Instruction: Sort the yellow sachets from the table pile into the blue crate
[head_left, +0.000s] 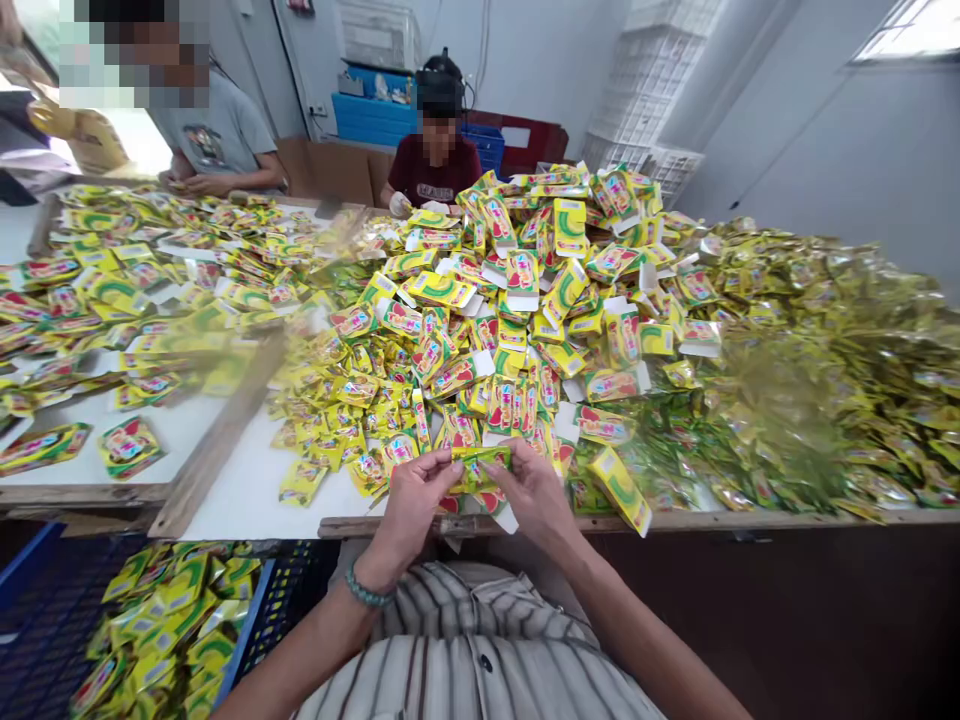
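Note:
A small yellow-green packet (480,466) is pinched between my two hands just above the table's front edge. My left hand (411,502) grips its left end, and my right hand (538,492) has the other end, thumbs on top. Right behind it rises a heap of small yellow cardboard boxes (512,402), several with white flaps standing out. One yellow box (621,490) lies tilted over the front edge, right of my right hand. Small yellow packets (356,392) are spread to the left of the heap.
A large mound of shiny yellow-green packets (817,410) covers the table's right side. A wooden divider (217,440) separates the left section, strewn with boxes. Below left, a blue crate (251,625) holds filled-looking packets. Two people (439,180) sit across the table.

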